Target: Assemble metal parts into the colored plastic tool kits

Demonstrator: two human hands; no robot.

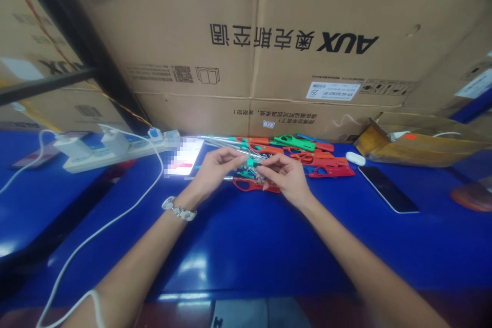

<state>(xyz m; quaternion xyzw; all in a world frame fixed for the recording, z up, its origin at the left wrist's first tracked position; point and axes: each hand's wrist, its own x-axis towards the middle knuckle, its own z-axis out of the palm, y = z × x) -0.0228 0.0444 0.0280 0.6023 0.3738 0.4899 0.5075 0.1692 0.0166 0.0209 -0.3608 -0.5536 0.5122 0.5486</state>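
My left hand and my right hand meet over the middle of the blue table. Pinched in my left fingers is a small green plastic piece. My right thumb and fingertips close on a small black piece against its right side; whether the two are joined I cannot tell. Right behind and under my hands lie several long-nosed gas lighters, among them a red one, a green one and a red one at the right. My fingers hide part of the pile.
A lit phone lies left of the lighters. Further left is a white power strip with plugs and a trailing cable. A dark phone, a white earbud case and an open cardboard box stand right. Large cartons wall the back.
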